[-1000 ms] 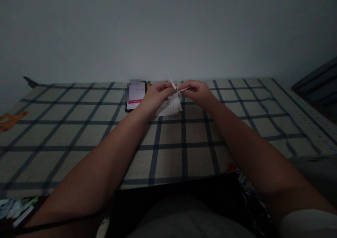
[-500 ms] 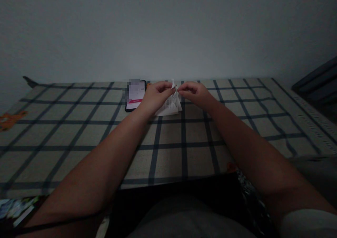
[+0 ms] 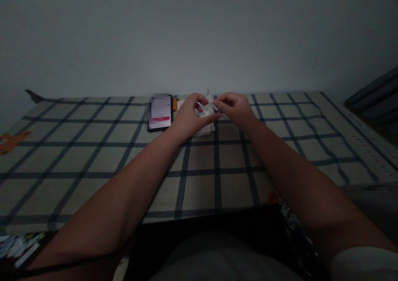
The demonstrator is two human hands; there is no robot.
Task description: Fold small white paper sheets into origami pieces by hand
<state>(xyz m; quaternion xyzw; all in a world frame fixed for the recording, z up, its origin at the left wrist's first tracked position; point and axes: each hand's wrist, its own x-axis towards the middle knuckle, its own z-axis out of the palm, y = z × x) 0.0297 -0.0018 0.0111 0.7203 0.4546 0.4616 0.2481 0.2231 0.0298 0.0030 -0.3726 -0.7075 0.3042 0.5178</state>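
Note:
Both my hands meet over the far middle of a checked cloth (image 3: 93,156). My left hand (image 3: 189,117) and my right hand (image 3: 234,106) pinch a small crumpled white slip of paper (image 3: 207,106) between their fingertips, just above the cloth. Part of the paper hangs down behind my left fingers. A black phone (image 3: 160,111) with a lit screen lies flat just left of my left hand.
A small orange object (image 3: 175,104) lies between the phone and the paper. A pale wall rises right behind the cloth's far edge. A dark striped object (image 3: 373,98) stands at the right. An orange print (image 3: 12,142) marks the cloth's left edge.
The paper was a flatter receipt hanging below the fingers; now it is bunched up more between them. My left hand has shifted slightly right and opened around it.

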